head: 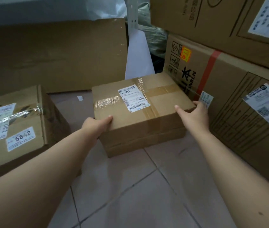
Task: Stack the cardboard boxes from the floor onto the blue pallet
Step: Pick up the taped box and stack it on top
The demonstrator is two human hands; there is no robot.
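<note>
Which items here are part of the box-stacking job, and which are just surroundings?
Job: taped brown cardboard box with white label, left hand, right hand, brown box numbered 5842.
Surroundings: large flat cardboard sheet, stacked printed cartons, tiled floor.

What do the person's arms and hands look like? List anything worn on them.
Both forearms are bare as far as the frame shows: no sleeves, gloves, watch or rings visible. The left hand and right hand are bare too, with short, plain nails. A small dark mark sits on the right forearm near the frame's lower edge.
</note>
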